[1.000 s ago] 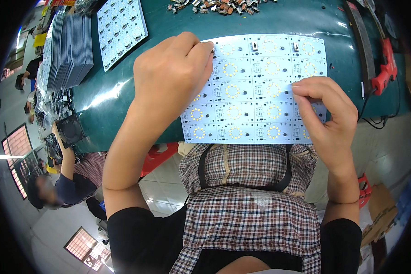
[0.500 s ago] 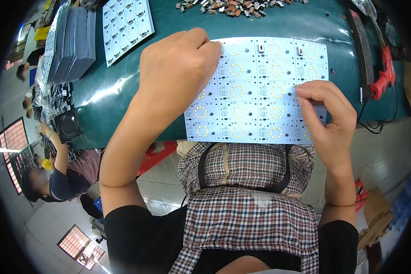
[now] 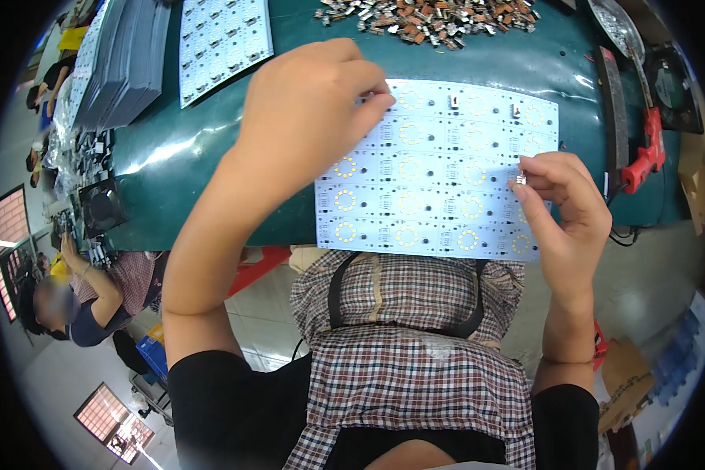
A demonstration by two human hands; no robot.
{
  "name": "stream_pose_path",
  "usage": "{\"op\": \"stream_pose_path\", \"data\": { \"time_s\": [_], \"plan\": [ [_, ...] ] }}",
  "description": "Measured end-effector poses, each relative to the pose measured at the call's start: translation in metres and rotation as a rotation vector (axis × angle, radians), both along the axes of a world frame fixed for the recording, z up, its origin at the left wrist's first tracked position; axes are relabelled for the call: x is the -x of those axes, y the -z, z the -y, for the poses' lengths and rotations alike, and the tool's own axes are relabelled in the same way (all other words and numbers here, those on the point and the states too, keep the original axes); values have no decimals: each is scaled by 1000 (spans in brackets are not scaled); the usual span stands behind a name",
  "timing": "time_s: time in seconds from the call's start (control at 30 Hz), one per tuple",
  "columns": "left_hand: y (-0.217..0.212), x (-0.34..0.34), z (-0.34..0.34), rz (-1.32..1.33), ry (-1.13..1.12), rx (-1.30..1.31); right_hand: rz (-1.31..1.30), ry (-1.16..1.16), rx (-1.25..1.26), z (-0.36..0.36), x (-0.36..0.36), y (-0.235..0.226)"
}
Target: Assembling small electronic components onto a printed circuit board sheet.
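Note:
A white circuit-board panel, printed with rings of yellow pads, lies on the green tabletop in front of me. Two small upright components, one and another, stand in its far row. My left hand reaches over the panel's far left corner, thumb and forefinger pinched at the board; whatever is between them is hidden. Above the panel's right side, my right hand pinches a small metal component with pins between thumb and forefinger.
Loose metal-and-brown components form a pile at the far side. Stacked panels and a populated panel are at far left. On the right are a dark bar, a red-handled tool and a metal dish. Another person sits left.
The view has shifted slightly, showing more of the pile. My right thumb and forefinger now show the small metal component between them. My left hand stays at the far left corner, its fingertips slightly lower.

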State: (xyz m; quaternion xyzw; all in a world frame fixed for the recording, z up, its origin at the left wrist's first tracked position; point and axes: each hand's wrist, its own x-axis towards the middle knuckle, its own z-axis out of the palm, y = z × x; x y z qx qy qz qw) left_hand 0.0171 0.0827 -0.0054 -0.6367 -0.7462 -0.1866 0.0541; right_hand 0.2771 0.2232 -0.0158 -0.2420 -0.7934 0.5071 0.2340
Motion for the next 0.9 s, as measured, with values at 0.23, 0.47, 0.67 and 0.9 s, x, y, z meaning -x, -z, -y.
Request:
{"op": "stream_pose_path", "data": {
  "time_s": [0.23,0.47,0.67,0.9],
  "plan": [
    [19,53,-18,380,-176,-7,-131,21,343,-12,1,-6],
    [44,79,-34,246,-133,59,-128,36,501,-19,-4,-8],
    [33,70,-40,175,-128,28,-98,68,259,-24,-4,-4],
    [52,79,-42,66,-166,-6,51,-55,-463,-30,15,-12]
  ]
}}
